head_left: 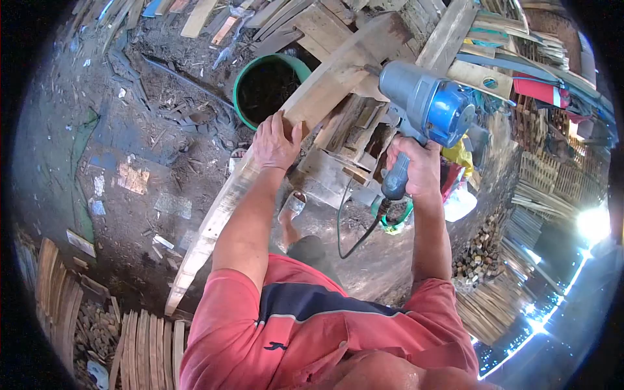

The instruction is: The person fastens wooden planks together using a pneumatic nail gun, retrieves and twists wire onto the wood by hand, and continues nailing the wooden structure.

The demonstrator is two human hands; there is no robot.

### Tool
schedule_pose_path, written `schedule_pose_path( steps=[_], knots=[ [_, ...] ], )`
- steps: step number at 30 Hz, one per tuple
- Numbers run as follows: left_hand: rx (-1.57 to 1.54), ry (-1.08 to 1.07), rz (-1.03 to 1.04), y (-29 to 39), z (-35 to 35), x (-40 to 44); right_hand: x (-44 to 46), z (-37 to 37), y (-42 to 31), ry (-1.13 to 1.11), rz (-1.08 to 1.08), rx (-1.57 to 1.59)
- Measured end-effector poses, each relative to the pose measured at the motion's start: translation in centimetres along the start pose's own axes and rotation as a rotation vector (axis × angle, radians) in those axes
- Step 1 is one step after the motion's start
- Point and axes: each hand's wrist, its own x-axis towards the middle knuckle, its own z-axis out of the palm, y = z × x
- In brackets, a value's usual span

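A long wooden plank (325, 88) slants across the middle, its upper part lying over a rough wooden bench (328, 172). My left hand (276, 143) grips the plank, with fingers over its far edge and thumb on top. In my right hand (419, 162) is a corded power drill (419, 97) with a grey front and blue rear housing. Its tip points left and meets the plank's side near the upper end; whether it has entered the wood I cannot tell. The black cord (364, 237) loops down from the handle.
A green bucket (239, 97) with dark contents stands left of the plank. Plastic bags (460, 203) lie below the drill. Stacked wood strips (146, 344) are at lower left, with cut blocks (480, 253) at right. Scraps litter the dirt floor.
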Motion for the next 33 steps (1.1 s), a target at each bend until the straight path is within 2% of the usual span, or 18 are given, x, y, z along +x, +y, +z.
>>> schedule_pose_path(
  steps=[24, 27, 31, 33],
  knots=[
    [-0.021, 0.017, -0.023, -0.2, 0.3, -0.2, -0.2, 0.8, -2.1, -0.047, -0.045, -0.185],
    [-0.027, 0.017, -0.024, -0.2, 0.2, -0.3, -0.2, 1.4, -4.2, -0.038, 0.055, -0.261],
    [-0.032, 0.016, -0.018, 0.0, 0.2, -0.4, 0.6, 2.9, -9.3, -0.094, 0.050, -0.758],
    [-0.032, 0.014, -0.026, 0.0, 0.3, -0.4, 3.2, 2.0, -9.5, -0.116, -0.235, -1.190]
  ],
)
